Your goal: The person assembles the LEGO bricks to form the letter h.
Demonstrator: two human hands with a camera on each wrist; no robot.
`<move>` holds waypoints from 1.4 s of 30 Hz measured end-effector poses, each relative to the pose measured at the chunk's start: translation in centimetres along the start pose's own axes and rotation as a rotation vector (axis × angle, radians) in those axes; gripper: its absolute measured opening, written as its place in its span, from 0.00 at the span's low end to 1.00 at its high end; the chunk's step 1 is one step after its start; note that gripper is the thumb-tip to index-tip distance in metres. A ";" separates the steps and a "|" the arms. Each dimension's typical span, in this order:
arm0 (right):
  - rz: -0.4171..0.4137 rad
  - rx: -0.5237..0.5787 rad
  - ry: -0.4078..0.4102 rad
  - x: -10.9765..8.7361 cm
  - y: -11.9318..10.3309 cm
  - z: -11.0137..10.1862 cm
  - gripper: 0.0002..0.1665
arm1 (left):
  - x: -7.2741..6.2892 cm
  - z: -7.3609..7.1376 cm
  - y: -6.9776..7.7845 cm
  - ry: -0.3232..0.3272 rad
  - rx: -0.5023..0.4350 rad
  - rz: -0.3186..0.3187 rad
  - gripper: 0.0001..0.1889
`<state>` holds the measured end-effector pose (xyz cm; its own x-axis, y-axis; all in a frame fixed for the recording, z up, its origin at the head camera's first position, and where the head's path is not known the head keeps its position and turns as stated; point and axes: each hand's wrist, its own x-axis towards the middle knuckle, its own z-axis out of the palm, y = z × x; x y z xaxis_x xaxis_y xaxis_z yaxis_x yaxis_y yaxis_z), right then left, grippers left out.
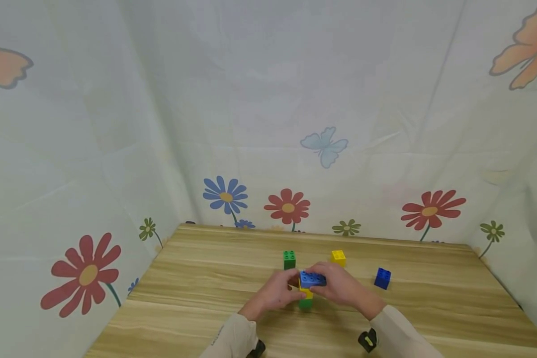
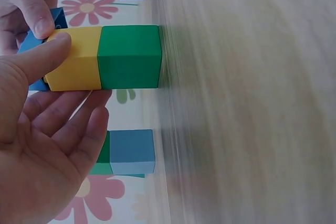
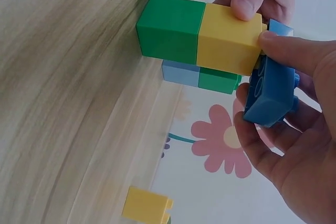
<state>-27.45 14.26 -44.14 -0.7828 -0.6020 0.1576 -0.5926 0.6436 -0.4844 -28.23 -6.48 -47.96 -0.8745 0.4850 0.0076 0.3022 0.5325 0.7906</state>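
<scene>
A green block (image 2: 131, 56) stands on the table with a yellow block (image 2: 84, 66) stacked on top of it. My left hand (image 1: 277, 291) holds the yellow block between thumb and fingers. Above it, my right hand (image 1: 340, 284) pinches a longer blue block (image 3: 270, 90) whose studs face up. In the right wrist view this blue block sits at the yellow block's studded top, slightly tilted and reaching out past its side. The right thumb lies right at the seam between the two.
Behind the left hand stands another small stack, a green block (image 1: 289, 257) over a light blue block (image 2: 132, 152). A single yellow block (image 1: 338, 257) lies farther back, and a dark blue block (image 1: 383, 278) is on the right. A patterned curtain (image 1: 259, 124) borders the wooden table (image 1: 197, 288).
</scene>
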 end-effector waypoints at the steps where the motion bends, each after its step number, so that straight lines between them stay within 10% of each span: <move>1: -0.002 -0.001 -0.005 0.0 0.0 -0.1 0.23 | 0.0 0.0 0.0 0.000 -0.003 -0.001 0.16; 42: -0.022 -0.030 -0.007 -0.3 0.6 0.3 0.25 | 0.1 -0.3 -0.6 -0.056 -0.010 0.082 0.13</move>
<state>-27.51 14.68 -44.70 -0.7680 -0.6195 0.1624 -0.6154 0.6437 -0.4550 -28.62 -7.00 -48.25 -0.8241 0.5651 0.0384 0.3679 0.4826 0.7948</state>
